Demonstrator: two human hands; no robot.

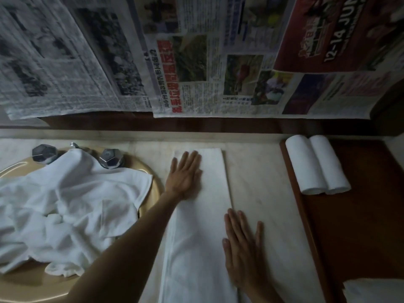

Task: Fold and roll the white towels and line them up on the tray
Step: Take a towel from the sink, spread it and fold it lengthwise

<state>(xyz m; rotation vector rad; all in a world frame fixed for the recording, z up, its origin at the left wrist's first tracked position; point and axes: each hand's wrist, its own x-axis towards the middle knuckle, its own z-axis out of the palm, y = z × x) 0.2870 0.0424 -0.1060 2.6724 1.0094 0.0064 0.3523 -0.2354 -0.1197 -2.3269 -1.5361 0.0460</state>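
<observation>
A long folded towel [201, 217] is pressed flat on the marble surface [262, 193] by the left hand [184, 173] and the right hand [242, 248], fingers straight, nothing gripped. Two rolled towels [317, 165] are lined up on the tray [360, 215]; a heap of unfolded towels [65, 206] is piled in the sink [28, 285].

folded towel [201, 226] cut off below, tap spout hidden under towel pile [65, 204]

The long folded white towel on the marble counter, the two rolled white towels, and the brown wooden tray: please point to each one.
Long folded white towel [203, 228]: head view, middle of the strip.
Two rolled white towels [317, 164]: head view, the seam between both rolls.
Brown wooden tray [360, 226]: head view, bare floor of it.
</observation>
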